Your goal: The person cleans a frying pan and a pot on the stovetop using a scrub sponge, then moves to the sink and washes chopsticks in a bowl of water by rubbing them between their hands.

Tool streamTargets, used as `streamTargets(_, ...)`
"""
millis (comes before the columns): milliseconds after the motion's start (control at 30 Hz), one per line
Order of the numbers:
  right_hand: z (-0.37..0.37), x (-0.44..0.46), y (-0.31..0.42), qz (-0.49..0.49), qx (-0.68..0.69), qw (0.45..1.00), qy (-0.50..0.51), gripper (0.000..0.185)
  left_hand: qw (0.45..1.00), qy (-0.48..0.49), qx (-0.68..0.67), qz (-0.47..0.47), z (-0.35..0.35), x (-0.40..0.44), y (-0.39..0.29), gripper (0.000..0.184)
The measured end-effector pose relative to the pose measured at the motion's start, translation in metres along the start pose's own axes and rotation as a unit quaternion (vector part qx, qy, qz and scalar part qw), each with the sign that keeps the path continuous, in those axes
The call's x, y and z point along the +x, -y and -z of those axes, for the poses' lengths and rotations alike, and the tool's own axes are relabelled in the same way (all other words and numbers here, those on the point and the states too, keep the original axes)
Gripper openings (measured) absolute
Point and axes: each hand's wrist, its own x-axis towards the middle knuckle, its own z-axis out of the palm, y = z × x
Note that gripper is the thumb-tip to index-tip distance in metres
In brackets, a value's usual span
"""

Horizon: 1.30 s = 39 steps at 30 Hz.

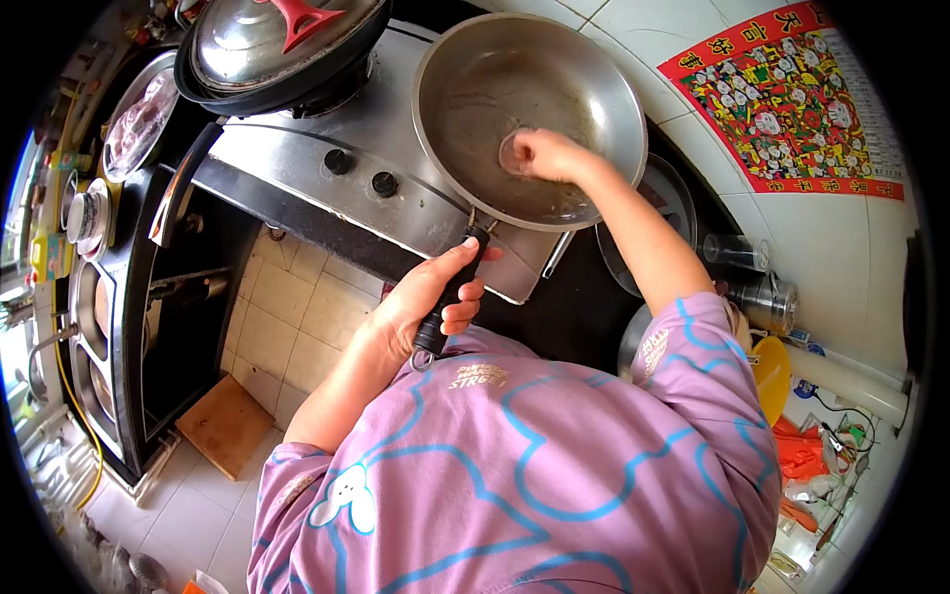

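Note:
A wide steel frying pan (584, 64) sits over the right side of the stove, a thin layer of liquid glinting on its bottom. Its black handle (450, 297) points toward my body, and my left hand (440, 287) is wrapped round it. Inside the pan, my right hand (542, 155) is closed near the bottom, fingers bent down. At the fingertips shows a pale, see-through, rounded thing (510, 154), too blurred to name.
On the stove's (307, 178) left burner stands a dark wok (237, 101) with a red-handled lid (247, 40). Meat lies in a metal dish (141, 119) at far left. Right of the pan are a dark round lid (665, 213) and a drinking glass (737, 251). A wooden board (226, 426) lies low left.

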Motion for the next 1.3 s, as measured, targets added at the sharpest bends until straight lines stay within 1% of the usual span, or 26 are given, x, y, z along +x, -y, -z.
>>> streamTargets(33, -0.002, -0.006, 0.014, 0.022, 0.005, 0.999, 0.028, 0.014, 1.0, 0.0, 0.008, 0.002, 0.0, 0.0, -0.001, 0.043)
streamTargets(100, 0.001, -0.022, 0.05, -0.017, 0.054, 0.994, 0.092, 0.012, 1.0, -0.009, 0.018, 0.005, -0.003, -0.001, -0.003, 0.041)
streamTargets(133, -0.001, -0.016, 0.056, -0.016, 0.052, 0.994, 0.092, 0.012, 0.999, -0.02, 0.027, 0.009, -0.004, -0.002, -0.003, 0.039)
streamTargets(200, -0.007, -0.002, 0.065, -0.019, 0.152, 0.985, 0.084, 0.016, 0.998, -0.034, 0.042, 0.006, -0.009, -0.003, -0.001, 0.041)
streamTargets(233, -0.014, 0.01, 0.064, -0.017, 0.15, 0.985, 0.085, 0.016, 0.997, -0.05, 0.059, 0.006, -0.01, -0.003, -0.001, 0.043)
streamTargets(300, -0.024, 0.044, 0.057, -0.011, 0.243, 0.969, 0.048, 0.016, 0.997, -0.047, 0.061, 0.002, -0.008, -0.003, -0.001, 0.043)
streamTargets(367, -0.016, 0.072, 0.055, -0.003, 0.16, 0.987, -0.013, 0.016, 0.997, -0.051, 0.066, -0.003, -0.007, -0.002, 0.0, 0.043)
streamTargets(400, -0.004, 0.078, 0.062, -0.015, 0.106, 0.993, -0.057, 0.015, 0.996, -0.052, 0.066, -0.004, -0.006, -0.002, 0.0, 0.043)
streamTargets(433, 0.0, 0.094, 0.052, -0.007, 0.082, 0.995, -0.058, 0.018, 0.997, -0.042, 0.058, -0.007, -0.004, -0.001, 0.001, 0.043)
streamTargets(467, 0.004, 0.107, 0.041, -0.01, 0.044, 0.996, -0.083, 0.022, 0.998, -0.032, 0.05, -0.009, -0.003, 0.0, 0.002, 0.043)
streamTargets(567, 0.023, 0.128, 0.009, -0.037, -0.036, 0.991, -0.125, 0.033, 0.998, -0.04, 0.048, -0.02, -0.006, -0.001, 0.003, 0.043)
streamTargets(600, 0.04, 0.115, 0.011, -0.079, 0.032, 0.993, -0.081, 0.039, 0.998, -0.041, 0.046, -0.02, -0.007, -0.002, 0.002, 0.043)
streamTargets(633, 0.049, 0.105, 0.008, -0.105, -0.041, 0.989, -0.093, 0.042, 0.997, -0.045, 0.049, -0.025, -0.009, -0.003, 0.002, 0.043)
streamTargets(667, 0.057, 0.103, -0.01, -0.105, -0.058, 0.991, -0.062, 0.044, 0.997, -0.048, 0.053, -0.029, -0.009, -0.003, 0.002, 0.044)
streamTargets(700, 0.056, 0.091, -0.023, -0.094, -0.111, 0.984, -0.107, 0.039, 0.997, -0.048, 0.053, -0.027, -0.009, -0.003, 0.003, 0.044)
streamTargets(767, 0.053, 0.078, -0.072, -0.099, -0.061, 0.992, -0.04, 0.035, 0.997, -0.063, 0.042, -0.026, -0.009, -0.002, 0.004, 0.044)
streamTargets(800, 0.056, 0.063, -0.074, -0.103, -0.062, 0.992, -0.04, 0.035, 0.997, -0.059, 0.042, -0.024, -0.008, -0.001, 0.004, 0.044)
streamTargets(867, 0.057, 0.016, -0.061, -0.093, -0.104, 0.99, 0.036, 0.033, 0.999, -0.026, 0.027, -0.03, -0.006, -0.002, 0.004, 0.045)
streamTargets(900, 0.054, 0.001, -0.053, -0.068, -0.098, 0.991, 0.055, 0.031, 0.999, -0.023, 0.028, -0.027, -0.005, -0.001, 0.005, 0.045)
streamTargets(967, 0.034, -0.017, -0.048, -0.039, -0.164, 0.982, 0.08, 0.029, 1.0, -0.016, 0.005, -0.017, -0.004, -0.001, 0.004, 0.045)
streamTargets(1033, 0.03, -0.039, -0.006, -0.019, -0.096, 0.984, 0.151, 0.027, 1.0, -0.015, 0.007, -0.014, -0.005, -0.001, 0.004, 0.045)
streamTargets(1100, 0.019, -0.044, 0.027, 0.007, -0.05, 0.982, 0.182, 0.027, 1.0, -0.017, 0.016, -0.014, -0.005, -0.001, 0.003, 0.044)
streamTargets(1133, 0.007, -0.043, 0.031, 0.05, -0.01, 0.987, 0.156, 0.027, 1.0, -0.016, 0.017, -0.015, -0.006, -0.001, 0.003, 0.044)
streamTargets(1167, -0.003, -0.032, 0.034, 0.072, 0.0, 0.986, 0.152, 0.029, 0.999, -0.025, 0.041, -0.014, -0.008, -0.001, 0.003, 0.044)
streamTargets(1233, -0.009, -0.004, 0.058, 0.065, 0.039, 0.986, 0.147, 0.028, 0.997, -0.037, 0.064, -0.019, -0.009, -0.001, 0.001, 0.043)
streamTargets(1300, -0.008, 0.024, 0.081, 0.115, 0.035, 0.991, 0.05, 0.024, 0.993, -0.052, 0.104, -0.002, -0.008, -0.001, 0.0, 0.042)
